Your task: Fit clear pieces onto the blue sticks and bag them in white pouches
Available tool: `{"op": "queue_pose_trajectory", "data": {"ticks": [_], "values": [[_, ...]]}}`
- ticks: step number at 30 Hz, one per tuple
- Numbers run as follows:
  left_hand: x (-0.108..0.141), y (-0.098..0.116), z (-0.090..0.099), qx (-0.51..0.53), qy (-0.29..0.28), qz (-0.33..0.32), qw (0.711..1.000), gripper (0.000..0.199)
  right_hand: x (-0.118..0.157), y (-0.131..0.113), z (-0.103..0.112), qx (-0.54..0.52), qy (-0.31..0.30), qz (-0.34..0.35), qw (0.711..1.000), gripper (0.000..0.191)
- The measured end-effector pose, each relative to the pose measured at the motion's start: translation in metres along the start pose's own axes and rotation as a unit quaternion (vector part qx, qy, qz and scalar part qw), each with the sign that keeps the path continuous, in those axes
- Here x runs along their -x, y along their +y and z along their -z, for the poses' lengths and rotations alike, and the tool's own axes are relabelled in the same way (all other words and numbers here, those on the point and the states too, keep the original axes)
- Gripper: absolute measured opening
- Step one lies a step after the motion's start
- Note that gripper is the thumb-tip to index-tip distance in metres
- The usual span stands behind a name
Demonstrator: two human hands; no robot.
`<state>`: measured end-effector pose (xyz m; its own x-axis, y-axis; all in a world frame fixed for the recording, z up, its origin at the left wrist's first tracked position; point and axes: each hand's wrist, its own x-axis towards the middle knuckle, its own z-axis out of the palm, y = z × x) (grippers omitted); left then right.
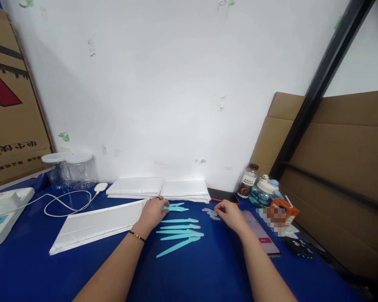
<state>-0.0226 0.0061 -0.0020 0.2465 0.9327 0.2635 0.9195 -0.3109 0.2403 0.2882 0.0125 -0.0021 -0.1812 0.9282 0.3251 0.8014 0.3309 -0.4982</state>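
Observation:
Several thin turquoise sticks (179,227) lie side by side on the blue table (189,277). Farther back, more turquoise pieces (178,207) stick out beside the fingers of my left hand (154,213), which is bent over their left ends; whether it grips one is hidden. To the right, small translucent caps (211,213) lie in a loose cluster. My right hand (229,214) is at their right side with thumb and forefinger pinched together; what is between the fingertips is too small to tell.
White flat packets (101,224) lie left and behind. Clear jars (80,170), a cable (63,214) and a power strip (9,222) are at left. A phone (261,235), dark bottle (248,181), teal bottle (261,193) and orange carton (291,212) stand or lie at right.

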Motion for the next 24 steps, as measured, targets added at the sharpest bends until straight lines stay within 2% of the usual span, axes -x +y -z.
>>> {"op": "queue_pose_trajectory", "data": {"ticks": [4, 9, 16, 24], "values": [[-0.001, -0.005, -0.001, -0.012, -0.014, 0.014, 1.0, 0.013, 0.004, 0.01, -0.001, 0.011, -0.048, -0.025, 0.998, 0.007], [0.0, 0.003, 0.006, 0.023, -0.022, 0.003, 0.999, 0.011, 0.005, 0.008, -0.009, -0.014, -0.082, -0.045, 0.995, 0.002], [0.002, 0.024, 0.002, 0.06, -0.089, -0.064, 0.992, 0.016, 0.005, -0.014, -0.025, -0.125, -0.116, 0.005, 0.985, 0.005], [0.003, 0.035, -0.006, 0.071, -0.075, -0.072, 0.992, 0.017, 0.003, -0.026, -0.037, -0.162, -0.136, 0.026, 0.977, 0.01]]}}
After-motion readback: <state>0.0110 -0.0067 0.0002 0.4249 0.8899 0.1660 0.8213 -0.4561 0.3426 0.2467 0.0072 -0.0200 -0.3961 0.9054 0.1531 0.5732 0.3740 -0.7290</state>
